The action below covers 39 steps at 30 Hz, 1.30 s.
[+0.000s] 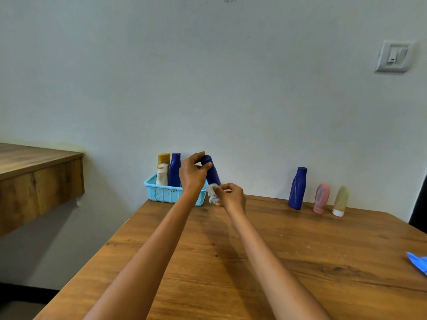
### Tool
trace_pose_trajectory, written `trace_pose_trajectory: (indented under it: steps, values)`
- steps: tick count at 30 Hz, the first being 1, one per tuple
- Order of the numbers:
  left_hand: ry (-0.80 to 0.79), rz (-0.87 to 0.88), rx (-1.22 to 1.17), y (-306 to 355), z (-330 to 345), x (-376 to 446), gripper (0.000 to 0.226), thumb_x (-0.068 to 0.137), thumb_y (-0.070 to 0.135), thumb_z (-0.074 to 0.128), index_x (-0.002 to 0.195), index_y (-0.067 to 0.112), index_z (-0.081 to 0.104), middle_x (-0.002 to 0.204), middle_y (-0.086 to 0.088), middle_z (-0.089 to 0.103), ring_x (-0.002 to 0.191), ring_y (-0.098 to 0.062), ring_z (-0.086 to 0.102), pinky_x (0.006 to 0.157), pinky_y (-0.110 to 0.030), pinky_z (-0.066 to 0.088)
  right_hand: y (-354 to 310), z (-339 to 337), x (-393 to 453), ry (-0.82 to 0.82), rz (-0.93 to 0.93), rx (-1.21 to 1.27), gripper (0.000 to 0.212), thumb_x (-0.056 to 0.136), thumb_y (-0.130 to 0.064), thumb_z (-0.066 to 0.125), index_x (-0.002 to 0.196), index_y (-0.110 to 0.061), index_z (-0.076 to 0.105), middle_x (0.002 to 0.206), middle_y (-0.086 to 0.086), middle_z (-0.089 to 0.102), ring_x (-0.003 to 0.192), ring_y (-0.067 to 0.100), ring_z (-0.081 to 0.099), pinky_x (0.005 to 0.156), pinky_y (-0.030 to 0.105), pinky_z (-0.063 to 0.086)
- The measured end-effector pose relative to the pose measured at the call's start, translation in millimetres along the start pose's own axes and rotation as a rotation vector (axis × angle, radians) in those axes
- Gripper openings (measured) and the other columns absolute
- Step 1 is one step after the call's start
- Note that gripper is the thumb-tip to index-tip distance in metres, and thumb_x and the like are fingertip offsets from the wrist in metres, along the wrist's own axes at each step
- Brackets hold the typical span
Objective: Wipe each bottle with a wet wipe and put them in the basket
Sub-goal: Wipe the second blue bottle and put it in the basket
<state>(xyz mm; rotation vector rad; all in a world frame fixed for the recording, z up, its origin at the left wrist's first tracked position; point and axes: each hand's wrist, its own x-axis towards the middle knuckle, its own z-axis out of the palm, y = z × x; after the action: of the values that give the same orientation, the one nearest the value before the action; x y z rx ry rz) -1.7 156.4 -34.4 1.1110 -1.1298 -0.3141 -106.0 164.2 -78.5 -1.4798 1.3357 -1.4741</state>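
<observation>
Wooden table: 3 bottles wait by the wall, well apart from the hands.
Light blue plastic basket: 3 bottles stand inside; a careless push may knock them.
Dark blue plastic bottle: held beside the basket, cap up, leaning left.
Left hand: curls around the bottle's top; it may slip.
Right hand: pinches the wipe.
Crumpled white wet wipe: touches the bottle's bottom.

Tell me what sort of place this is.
Probably a room in a home: a wooden table against a plain painted wall with a wall switch, a second wooden surface at left, and toiletry bottles in a blue plastic basket.
</observation>
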Motion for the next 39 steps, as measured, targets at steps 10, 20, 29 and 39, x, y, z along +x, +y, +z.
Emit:
trace_pose_trajectory:
  steps: [10,20,29,39]
  values:
    - [-0.278,0.042,-0.057,4,1,-10,0.064,0.083,0.005,0.066,0.137,0.022,0.038,0.113,-0.006,0.064,0.095,-0.015,0.062,0.072,-0.016,0.053,6,-16,7,0.254,0.007,0.09,0.008,0.091,-0.025,0.058,0.094,-0.017,0.058,0.094,-0.001,0.062,0.083,0.017,0.059,0.065,0.027,0.049]
    - [-0.593,0.123,0.138,2,4,-12,0.079,0.082,0.003,0.067,0.145,0.021,0.023,0.116,-0.015,0.065,0.097,-0.025,0.066,0.091,-0.04,0.052,-23,-33,18,0.174,-0.024,0.222,0.009,0.087,-0.022,0.064,0.092,-0.015,0.064,0.097,0.003,0.067,0.088,0.021,0.066,0.071,0.031,0.056]
    - [-0.528,0.285,0.339,0,6,-11,0.072,0.082,0.0,0.062,0.144,0.018,0.029,0.105,-0.016,0.067,0.094,-0.026,0.064,0.083,-0.028,0.049,-21,-36,4,0.085,-0.6,-0.391,0.01,0.087,-0.027,0.061,0.092,-0.02,0.066,0.091,-0.007,0.065,0.085,0.011,0.053,0.059,0.015,0.036]
    - [-0.595,0.39,0.371,1,6,-17,0.074,0.078,0.006,0.07,0.14,0.022,0.031,0.11,-0.007,0.069,0.09,-0.021,0.067,0.085,-0.033,0.051,-27,-51,21,-0.052,0.001,0.124,0.008,0.081,-0.018,0.069,0.087,-0.015,0.067,0.09,0.003,0.068,0.082,0.017,0.062,0.06,0.021,0.047]
